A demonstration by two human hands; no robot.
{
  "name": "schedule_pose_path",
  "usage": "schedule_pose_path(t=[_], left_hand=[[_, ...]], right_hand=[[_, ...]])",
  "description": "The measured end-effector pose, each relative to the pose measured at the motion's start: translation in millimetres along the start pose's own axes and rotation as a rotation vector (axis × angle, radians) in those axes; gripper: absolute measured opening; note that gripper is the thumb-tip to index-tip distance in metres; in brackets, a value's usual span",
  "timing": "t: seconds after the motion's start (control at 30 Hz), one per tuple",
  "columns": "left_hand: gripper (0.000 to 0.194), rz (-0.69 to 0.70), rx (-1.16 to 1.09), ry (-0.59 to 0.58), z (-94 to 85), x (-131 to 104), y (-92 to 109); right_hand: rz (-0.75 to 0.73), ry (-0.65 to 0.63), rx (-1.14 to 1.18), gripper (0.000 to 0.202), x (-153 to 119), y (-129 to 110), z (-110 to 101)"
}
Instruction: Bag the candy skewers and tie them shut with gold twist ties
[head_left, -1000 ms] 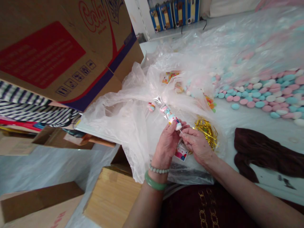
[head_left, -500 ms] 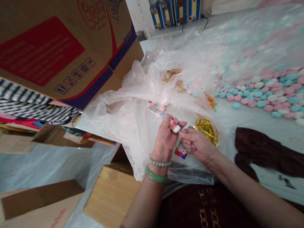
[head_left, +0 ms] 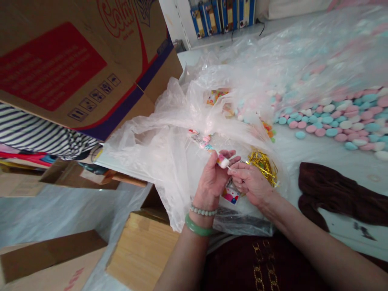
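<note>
Lollipop [head_left: 224, 163] is cradled in the left hand [head_left: 210, 182], its stick [head_left: 229, 167] pinched by the right hand [head_left: 254, 185] near gold twist ties [head_left: 264, 166], presumably so the head is kept steady

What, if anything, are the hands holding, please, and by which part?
A lollipop: the left hand holds its head, the right hand its stick.

Over at the far edge, blue-and-tan boxes [head_left: 222, 18] stand in a row beside a white slotted upright [head_left: 182, 24]. A big printed carton [head_left: 130, 76] looms on the left, above striped cloth [head_left: 39, 133]. Clear plastic [head_left: 100, 218] seems to cover the floor near an open cardboard box [head_left: 54, 258]. Pale, soft light falls on the white tabletop [head_left: 287, 161].
</note>
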State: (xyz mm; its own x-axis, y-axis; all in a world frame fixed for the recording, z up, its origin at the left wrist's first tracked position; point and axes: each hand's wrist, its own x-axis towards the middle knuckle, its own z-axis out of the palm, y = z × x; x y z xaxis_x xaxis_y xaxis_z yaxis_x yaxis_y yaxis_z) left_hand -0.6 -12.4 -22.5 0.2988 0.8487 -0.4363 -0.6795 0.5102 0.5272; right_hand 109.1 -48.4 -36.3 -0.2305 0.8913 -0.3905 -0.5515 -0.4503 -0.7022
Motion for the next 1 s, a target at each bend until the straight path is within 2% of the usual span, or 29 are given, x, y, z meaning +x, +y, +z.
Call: schedule_pose_path(t=[0.1, 0.2, 0.27, 0.4, 0.47, 0.53, 0.63, 0.73, 0.8, 0.9, 1.0], left_hand=[[0.034, 0.101, -0.061, -0.011, -2.3, -1.0, 14.3], [0.018, 0.198, -0.089, -0.012, -4.8, 1.1, 20.9], [0.011, 0.225, -0.086, 0.039, -4.7, 3.0, 21.1], [0.015, 0.238, -0.088, 0.202, 1.8, 4.8, 14.7], [0.024, 0.251, -0.078, 0.208, 6.5, 4.4, 8.6], [0.032, 0.263, -0.060, 0.179, 10.4, 3.8, 1.4], [0.035, 0.267, -0.037, 0.177, 12.8, 4.3, -7.9], [0.035, 0.234, -0.027, 0.201, 11.7, 5.5, -10.4], [0.034, 0.181, -0.041, 0.196, 9.2, 5.3, -6.8], [0.029, 0.111, -0.041, 0.111, 3.2, 3.0, 3.3], [0.019, 0.102, -0.011, 0.018, -2.9, -0.2, 10.8]], right_hand=[[0.164, -0.122, 0.109, 0.015, -0.9, -3.0, -5.2], [0.272, -0.194, 0.124, 0.016, -1.8, -1.8, -7.2], [0.195, -0.146, 0.001, 0.015, -2.7, -0.5, -6.7], [-0.122, 0.046, -0.435, 0.016, -3.7, -0.4, -4.9], [-0.217, 0.079, -0.573, 0.016, -3.1, 0.1, -4.4], [-0.266, 0.094, -0.607, 0.016, -1.6, 2.8, -3.7], [-0.273, 0.134, -0.526, 0.015, 1.2, 9.6, -1.4], [-0.235, 0.158, -0.338, 0.013, 3.1, 12.2, 0.5], [-0.149, 0.103, -0.179, 0.013, 3.5, 8.9, -0.8], [0.053, -0.038, 0.029, 0.016, 3.2, -0.5, -7.5], [0.184, -0.135, 0.078, 0.017, 2.3, -6.8, -14.7]])
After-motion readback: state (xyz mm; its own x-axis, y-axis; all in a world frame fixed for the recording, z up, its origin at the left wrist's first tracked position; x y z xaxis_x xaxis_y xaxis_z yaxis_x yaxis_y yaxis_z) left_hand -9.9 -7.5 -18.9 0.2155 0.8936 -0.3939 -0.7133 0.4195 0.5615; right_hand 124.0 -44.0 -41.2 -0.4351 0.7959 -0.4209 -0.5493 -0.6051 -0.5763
